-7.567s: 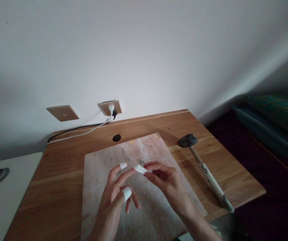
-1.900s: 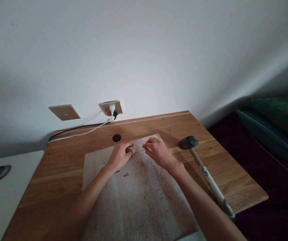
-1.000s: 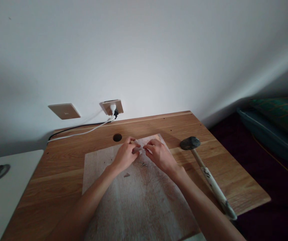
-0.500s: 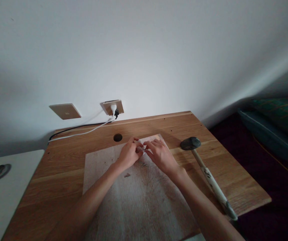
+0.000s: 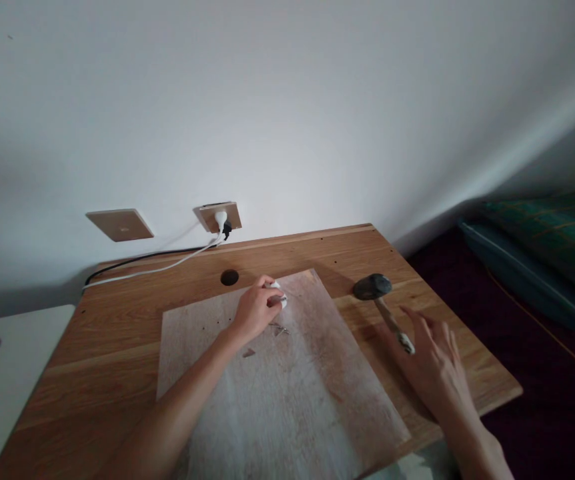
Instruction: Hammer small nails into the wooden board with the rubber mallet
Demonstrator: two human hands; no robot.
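Observation:
My left hand point(image 5: 253, 312) pinches a small white piece point(image 5: 281, 301) near the far edge of a pale, worn board point(image 5: 277, 400). Fingers cover part of that piece, so its kind is not clear. Several thin metal nails point(image 5: 281, 330) lie just below the hand on the board. Over to the right, a mallet with a dark head point(image 5: 372, 287) rests on the wooden table. My right hand point(image 5: 435, 363) hovers over its pale handle with fingers spread, hiding the handle's lower end. I cannot see the fingers wrapped around it.
A small brown chip point(image 5: 249, 353) lies on the board. Behind it, the wooden table point(image 5: 112, 333) has a round cable hole point(image 5: 229, 277). White and black cords run to a wall socket point(image 5: 221, 218). A white surface point(image 5: 12, 393) stands left; a cushion point(image 5: 522, 267) lies right.
My right hand has left the white piece and moved right, to above the mallet's handle. My left hand stays at the board with the white piece. The view has shifted slightly.

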